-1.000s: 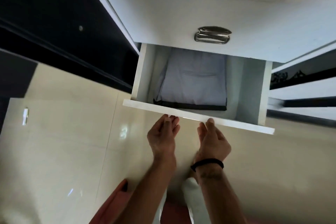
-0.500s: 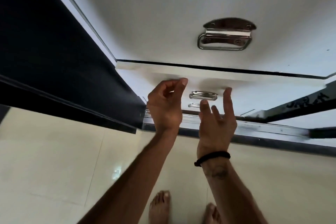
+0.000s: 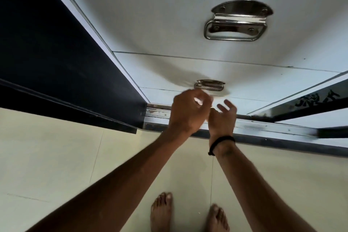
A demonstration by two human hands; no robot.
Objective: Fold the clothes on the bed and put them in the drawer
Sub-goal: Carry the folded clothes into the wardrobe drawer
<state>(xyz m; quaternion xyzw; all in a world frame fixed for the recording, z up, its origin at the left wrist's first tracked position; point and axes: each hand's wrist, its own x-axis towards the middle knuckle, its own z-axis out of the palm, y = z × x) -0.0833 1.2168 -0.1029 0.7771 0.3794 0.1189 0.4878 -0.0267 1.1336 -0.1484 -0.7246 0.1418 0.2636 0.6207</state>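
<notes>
The white drawer (image 3: 273,78) with the small steel handle (image 3: 209,85) sits flush with the cabinet front, and no clothes are visible. My left hand (image 3: 188,112) hovers just below that handle, blurred, its fingers loosely curled around nothing. My right hand (image 3: 223,118), with a black band at the wrist, is beside it with fingers spread and relaxed, touching nothing. Both hands are a little off the cabinet face.
A larger drawer front with a big steel handle (image 3: 237,24) is above. A black wardrobe panel (image 3: 56,58) runs along the left and a metal rail (image 3: 273,126) lies at the cabinet's base. My bare feet (image 3: 162,211) stand on the pale tiled floor (image 3: 56,165).
The open drawer with the folded grey garment has been pushed shut. My hands have since come off its front and dropped slightly lower, and the camera has tilted down closer to the cabinet.
</notes>
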